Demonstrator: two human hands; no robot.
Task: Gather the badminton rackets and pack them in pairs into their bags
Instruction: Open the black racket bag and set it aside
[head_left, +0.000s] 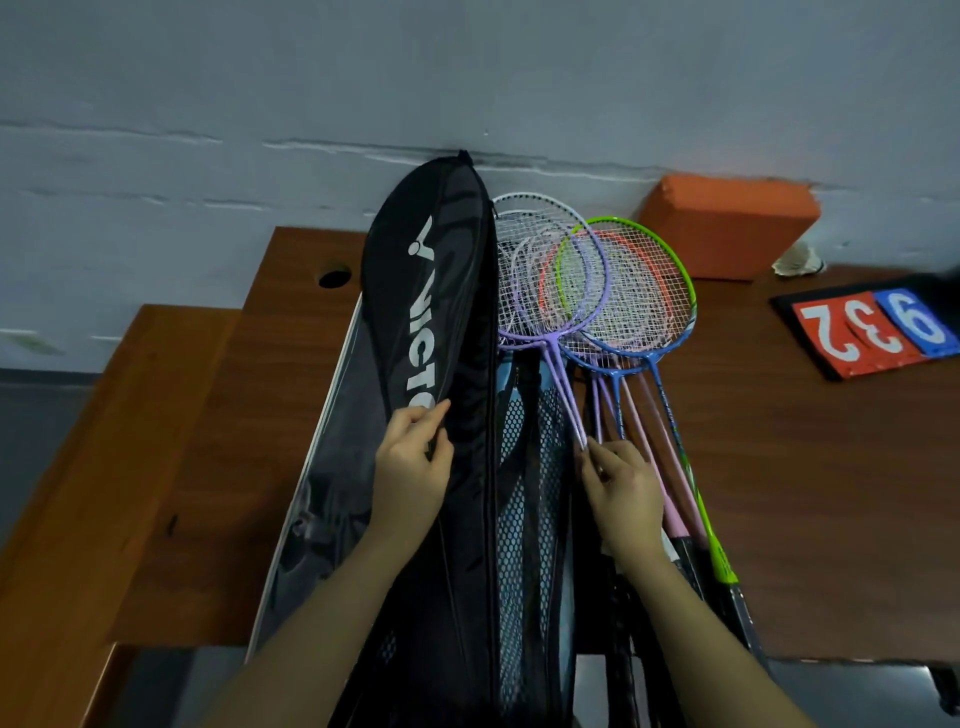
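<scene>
1. The black racket bag (431, 312) lies lengthwise on the wooden table (810, 467); the left hand (413, 462) pinches its fabric.
2. Overlapping rackets (597, 291) lie just right of it.
3. The right hand (621, 488) pinches a purple racket shaft (563, 387); handles are partly hidden.

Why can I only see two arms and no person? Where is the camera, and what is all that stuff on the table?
The camera sits on the person's head and looks down, so you see only their own arms and hands, as if through their eyes. There is just this one picture.

The left hand grips the flap of a long black racket bag with white letters on it. The right hand pinches the thin shafts of a bunch of badminton rackets, purple, blue, pink, green and white, lying fanned out beside the bag. Between them lies a mesh bag.

All this rests on a brown wooden table. Further back are an orange block and a score flipper showing big numbers.
</scene>
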